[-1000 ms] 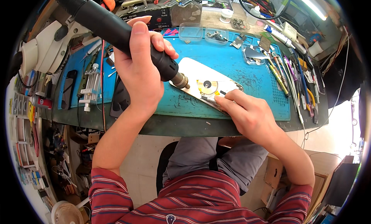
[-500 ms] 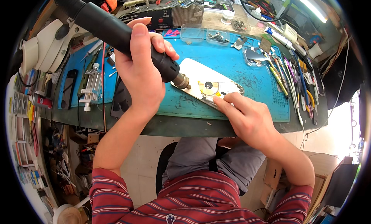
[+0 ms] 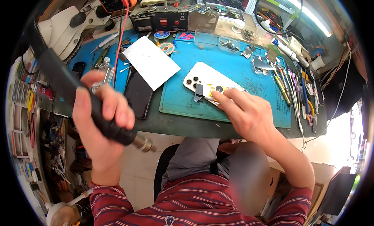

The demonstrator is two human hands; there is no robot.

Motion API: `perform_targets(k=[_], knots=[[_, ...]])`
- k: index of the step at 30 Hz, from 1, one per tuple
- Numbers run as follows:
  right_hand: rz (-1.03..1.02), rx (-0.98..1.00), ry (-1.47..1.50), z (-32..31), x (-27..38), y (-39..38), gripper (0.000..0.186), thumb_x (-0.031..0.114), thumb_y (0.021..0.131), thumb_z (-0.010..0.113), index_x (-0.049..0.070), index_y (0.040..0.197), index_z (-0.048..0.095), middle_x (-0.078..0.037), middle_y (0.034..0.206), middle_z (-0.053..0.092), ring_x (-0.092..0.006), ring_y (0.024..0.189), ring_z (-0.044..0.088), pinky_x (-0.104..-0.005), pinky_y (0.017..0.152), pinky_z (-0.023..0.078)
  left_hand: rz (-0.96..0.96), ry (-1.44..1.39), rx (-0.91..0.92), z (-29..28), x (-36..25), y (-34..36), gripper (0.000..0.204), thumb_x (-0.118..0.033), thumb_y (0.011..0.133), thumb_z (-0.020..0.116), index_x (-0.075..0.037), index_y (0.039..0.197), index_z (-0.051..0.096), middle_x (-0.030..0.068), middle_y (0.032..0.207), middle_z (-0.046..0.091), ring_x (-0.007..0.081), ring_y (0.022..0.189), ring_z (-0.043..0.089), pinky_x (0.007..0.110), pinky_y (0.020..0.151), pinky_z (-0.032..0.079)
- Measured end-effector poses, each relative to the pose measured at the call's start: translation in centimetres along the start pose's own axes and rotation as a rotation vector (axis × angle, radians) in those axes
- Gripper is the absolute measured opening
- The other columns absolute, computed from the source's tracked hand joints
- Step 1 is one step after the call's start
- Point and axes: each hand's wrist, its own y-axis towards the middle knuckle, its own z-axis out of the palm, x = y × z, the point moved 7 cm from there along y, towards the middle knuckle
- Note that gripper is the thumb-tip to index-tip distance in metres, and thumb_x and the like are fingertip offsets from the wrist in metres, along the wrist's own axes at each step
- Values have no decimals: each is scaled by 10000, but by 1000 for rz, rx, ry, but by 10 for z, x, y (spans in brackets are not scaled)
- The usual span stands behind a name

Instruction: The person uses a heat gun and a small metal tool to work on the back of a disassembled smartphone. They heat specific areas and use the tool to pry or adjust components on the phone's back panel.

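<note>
My left hand (image 3: 104, 115), left of the phone, is closed around a black hot-air handpiece (image 3: 59, 76), its metal nozzle (image 3: 143, 142) hanging beyond the table's front edge. A white smartphone (image 3: 204, 70) lies tilted on the blue mat, three camera lenses at its left end. Across it is a yellow-and-white flexible part (image 3: 209, 89) with a dark tab and a round dark-centred piece. My right hand (image 3: 249, 113) pinches this part from the right; its fingertips partly hide it.
Left of the mat (image 3: 175, 105) lie a white card (image 3: 150, 62), a dark phone (image 3: 136, 101) and a clear clamp fixture. Small clear boxes (image 3: 204, 38) stand behind; tools and pens (image 3: 304, 89) crowd the right. A microscope (image 3: 58, 27) occupies the back left.
My left hand has swung the handpiece down and leftward, away from the phone, uncovering its camera lenses and the white card. A dark tab now shows on the part under my right fingers.
</note>
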Motion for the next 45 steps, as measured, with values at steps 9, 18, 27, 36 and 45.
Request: perform_targets(k=[9, 18, 27, 36, 45], knots=[[340, 51, 379, 23, -17, 24, 335, 223, 874, 794, 49, 1120, 649, -126, 1009, 605, -366, 854, 669, -451, 729, 551, 56, 72, 10, -71, -38, -58, 395, -379, 1113, 465, -47, 1326, 478, 1, 726, 442, 110, 589, 487, 274, 512, 479], [335, 138, 199, 38, -3, 35, 317, 304, 857, 822, 54, 974, 667, -113, 1016, 629, -345, 845, 682, -447, 736, 553, 63, 104, -108, -85, -44, -64, 385, -394, 1108, 464, -63, 1303, 497, -15, 714, 418, 97, 582, 474, 262, 502, 459], [408, 55, 333, 26, -11, 29, 287, 271, 840, 839, 34, 885, 684, -117, 888, 662, -301, 770, 660, -410, 682, 519, 50, 109, -123, -86, -41, -68, 380, -393, 1105, 468, -68, 1299, 498, -18, 715, 415, 95, 596, 466, 259, 513, 445], [822, -204, 317, -42, -180, -27, 274, 271, 906, 804, 17, 865, 709, 17, 660, 592, -62, 612, 476, -282, 560, 371, 61, 130, -143, -78, -41, -65, 371, -389, 1109, 454, -67, 1288, 496, -21, 709, 415, 94, 584, 471, 257, 510, 443], [806, -39, 106, -8, -202, -22, 352, 371, 912, 769, 22, 907, 722, -121, 733, 666, -248, 653, 607, -391, 660, 477, 44, 141, -108, -60, -32, -59, 359, -375, 1119, 437, -62, 1284, 492, -22, 704, 415, 79, 582, 473, 247, 514, 453]])
